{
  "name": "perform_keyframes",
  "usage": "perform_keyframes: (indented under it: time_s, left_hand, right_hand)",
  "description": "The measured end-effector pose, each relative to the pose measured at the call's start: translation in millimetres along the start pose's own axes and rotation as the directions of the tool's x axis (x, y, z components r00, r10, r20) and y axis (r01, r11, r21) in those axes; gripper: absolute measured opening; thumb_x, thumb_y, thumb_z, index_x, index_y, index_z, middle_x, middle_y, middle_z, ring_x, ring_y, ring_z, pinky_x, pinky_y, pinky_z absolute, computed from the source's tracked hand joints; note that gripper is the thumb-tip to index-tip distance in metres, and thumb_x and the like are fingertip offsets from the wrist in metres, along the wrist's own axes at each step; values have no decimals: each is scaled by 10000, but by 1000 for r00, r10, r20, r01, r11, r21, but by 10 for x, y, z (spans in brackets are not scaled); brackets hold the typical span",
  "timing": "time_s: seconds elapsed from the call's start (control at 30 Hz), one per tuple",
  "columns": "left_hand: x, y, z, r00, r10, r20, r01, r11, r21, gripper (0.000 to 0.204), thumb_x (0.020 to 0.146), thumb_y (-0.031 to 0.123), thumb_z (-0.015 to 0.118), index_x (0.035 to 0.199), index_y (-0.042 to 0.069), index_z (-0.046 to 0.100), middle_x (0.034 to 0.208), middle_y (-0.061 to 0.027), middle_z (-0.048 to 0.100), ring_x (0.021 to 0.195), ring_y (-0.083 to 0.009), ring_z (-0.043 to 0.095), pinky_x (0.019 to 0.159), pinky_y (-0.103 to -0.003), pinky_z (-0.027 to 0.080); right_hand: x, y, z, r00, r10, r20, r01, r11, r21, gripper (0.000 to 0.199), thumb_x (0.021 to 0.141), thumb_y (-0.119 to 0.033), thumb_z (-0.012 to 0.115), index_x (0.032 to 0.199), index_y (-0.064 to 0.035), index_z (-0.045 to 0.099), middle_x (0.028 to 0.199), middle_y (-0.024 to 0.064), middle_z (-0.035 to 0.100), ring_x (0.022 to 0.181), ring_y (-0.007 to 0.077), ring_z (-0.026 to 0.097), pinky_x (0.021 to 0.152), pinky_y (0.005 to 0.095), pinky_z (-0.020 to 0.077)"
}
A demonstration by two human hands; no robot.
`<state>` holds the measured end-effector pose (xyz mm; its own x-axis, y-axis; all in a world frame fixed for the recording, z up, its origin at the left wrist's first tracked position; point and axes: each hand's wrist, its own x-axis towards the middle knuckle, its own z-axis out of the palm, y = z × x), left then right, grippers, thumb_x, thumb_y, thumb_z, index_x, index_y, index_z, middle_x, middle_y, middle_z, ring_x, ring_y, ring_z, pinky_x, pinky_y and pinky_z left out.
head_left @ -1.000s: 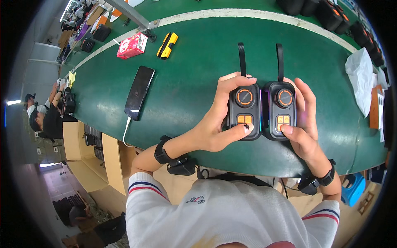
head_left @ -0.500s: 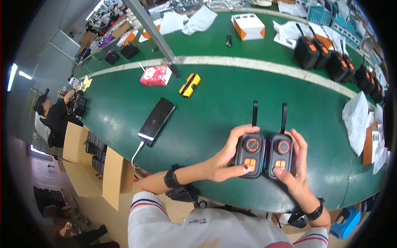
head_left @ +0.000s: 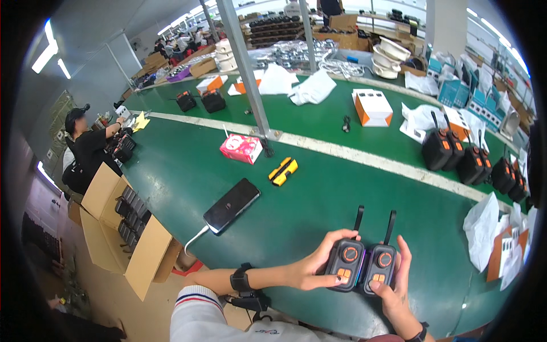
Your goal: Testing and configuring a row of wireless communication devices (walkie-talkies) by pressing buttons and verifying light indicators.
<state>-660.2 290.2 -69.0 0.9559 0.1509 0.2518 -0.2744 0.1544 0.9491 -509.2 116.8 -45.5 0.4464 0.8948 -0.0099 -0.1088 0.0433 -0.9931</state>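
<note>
Two small black portable speakers, each with an orange-ringed knob, orange buttons and a black strap, are side by side at the front of the table. My left hand [head_left: 312,269] is closed round the left speaker [head_left: 346,265], its thumb on the lower orange buttons. Round the outer side of the right speaker [head_left: 380,267] curls my right hand [head_left: 395,288], with that thumb also on the buttons. A bluish-purple glow shows along the facing sides. Both straps point away from me. Whether the speakers touch the tabletop, I cannot tell.
On the green table [head_left: 307,211] lie a phone [head_left: 232,205] with a white cable, a yellow-black tool [head_left: 283,171] and a pink box [head_left: 241,149]. More black speakers [head_left: 439,149] stand at right. An open carton [head_left: 151,259] is at left, near a seated co-worker [head_left: 88,142].
The view has tilted up and shows more of the far room, so the table things appear lower. Both hands keep their hold on the two speakers, thumbs still on the buttons.
</note>
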Motion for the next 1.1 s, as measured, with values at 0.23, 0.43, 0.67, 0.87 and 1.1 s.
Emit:
perform_keyframes:
  time_s: [0.23,0.43,0.67,0.87,1.1]
  left_hand:
    - [-15,3,17,1000,18,-18,-17,997,80,818,813,60,596,1442,14,74,1436,-178,216,1350,-239,246,1099,-354,215]
    - [9,-59,-24,999,45,21,-47,989,138,824,813,86,612,1435,3,78,1442,-206,220,1363,-265,241,1106,-377,204]
    - [-18,-42,-91,1000,3,7,-4,992,130,890,789,45,620,1440,69,14,1453,-213,207,1357,-297,256,1105,-430,225]
    - [37,-104,-65,999,-12,37,11,1000,21,901,789,131,605,1447,38,-3,1459,-204,178,1376,-267,211,1114,-392,184]
    - [0,-82,-65,1000,-7,17,6,999,39,893,787,117,611,1444,39,12,1452,-202,190,1375,-269,210,1116,-400,179]
  right_hand:
    - [-15,-144,120,996,31,-86,-33,999,-22,1004,677,-255,715,1467,-88,119,1196,110,447,1134,223,465,992,361,371]
    - [-38,-248,109,991,122,-58,-123,992,-15,936,696,-200,712,1451,-65,176,1255,114,435,1192,225,446,1034,364,334]
    - [37,-219,118,992,122,39,-119,990,-72,870,760,-189,672,1452,-49,164,1295,122,417,1236,229,415,1056,374,304]
    - [-70,-254,186,995,96,-40,-98,994,-51,833,767,-161,642,1447,-52,173,1308,126,412,1255,231,402,1064,377,293]
    - [-47,-214,160,993,111,-37,-114,990,-80,819,754,-124,654,1435,-48,205,1282,114,438,1226,215,432,1055,365,308]
